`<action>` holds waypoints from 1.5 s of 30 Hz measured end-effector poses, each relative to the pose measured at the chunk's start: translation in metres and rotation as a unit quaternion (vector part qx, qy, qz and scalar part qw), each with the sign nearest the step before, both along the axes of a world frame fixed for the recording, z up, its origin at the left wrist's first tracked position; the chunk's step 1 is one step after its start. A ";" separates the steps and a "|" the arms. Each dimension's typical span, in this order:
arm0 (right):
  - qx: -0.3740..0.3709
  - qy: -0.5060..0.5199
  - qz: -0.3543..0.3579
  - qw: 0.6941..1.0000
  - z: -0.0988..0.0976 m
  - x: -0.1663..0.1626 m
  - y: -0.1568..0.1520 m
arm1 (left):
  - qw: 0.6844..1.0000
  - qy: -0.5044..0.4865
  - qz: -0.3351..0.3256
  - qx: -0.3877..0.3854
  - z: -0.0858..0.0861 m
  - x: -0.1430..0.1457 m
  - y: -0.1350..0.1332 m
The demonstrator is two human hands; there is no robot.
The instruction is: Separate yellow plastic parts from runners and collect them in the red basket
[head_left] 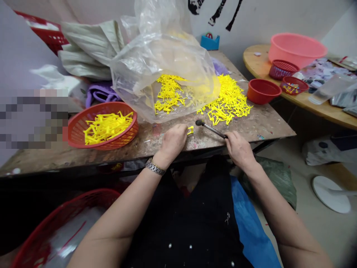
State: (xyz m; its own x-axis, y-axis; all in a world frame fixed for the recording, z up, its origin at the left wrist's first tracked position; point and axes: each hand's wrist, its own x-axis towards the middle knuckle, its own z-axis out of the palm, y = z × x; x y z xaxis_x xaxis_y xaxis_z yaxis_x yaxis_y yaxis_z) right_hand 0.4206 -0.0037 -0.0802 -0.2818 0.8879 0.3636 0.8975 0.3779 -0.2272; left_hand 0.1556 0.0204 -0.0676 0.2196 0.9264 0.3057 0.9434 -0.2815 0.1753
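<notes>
- We pinch a small yellow plastic piece (190,130) in our left hand (172,142) fingers at the bench (167,143) edge; it looks light, stiff, best held by its sides.
- Our right hand (239,149) fingers close round a small hammer (210,128), head just beside the piece.
- Behind lie the yellow pile (228,100), a clear bag (164,70) and a red basket (103,126).

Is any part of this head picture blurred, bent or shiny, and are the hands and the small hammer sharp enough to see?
Head view: a pixelated block hides the left edge; the table edge bows from wide-lens distortion; the clear plastic bag shows soft glare. Lighting is even, with weak shadows. The left hand on a yellow piece and the right hand holding the small hammer are fairly sharp.
</notes>
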 end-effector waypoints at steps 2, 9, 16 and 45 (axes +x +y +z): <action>-0.025 0.105 0.023 0.994 0.001 -0.003 -0.004 | 1.000 -0.005 -0.002 -0.002 -0.001 0.000 0.001; -0.067 0.240 0.062 0.967 0.010 -0.022 -0.018 | 1.000 -0.026 -0.009 0.005 -0.005 -0.002 0.000; -0.068 0.130 0.030 0.989 -0.004 -0.036 -0.026 | 0.999 -0.029 -0.004 0.015 -0.009 -0.001 0.001; -0.029 0.119 0.001 0.993 0.008 -0.035 -0.030 | 0.999 -0.041 -0.017 0.013 -0.012 -0.003 0.004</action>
State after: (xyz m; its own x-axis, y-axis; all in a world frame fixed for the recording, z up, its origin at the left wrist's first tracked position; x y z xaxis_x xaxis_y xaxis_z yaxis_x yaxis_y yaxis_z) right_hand 0.3853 -0.0334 -0.0724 -0.1955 0.9090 0.3682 0.8158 0.3591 -0.4533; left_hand 0.1530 0.0243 -0.0799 0.2249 0.9100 0.3482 0.9156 -0.3196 0.2439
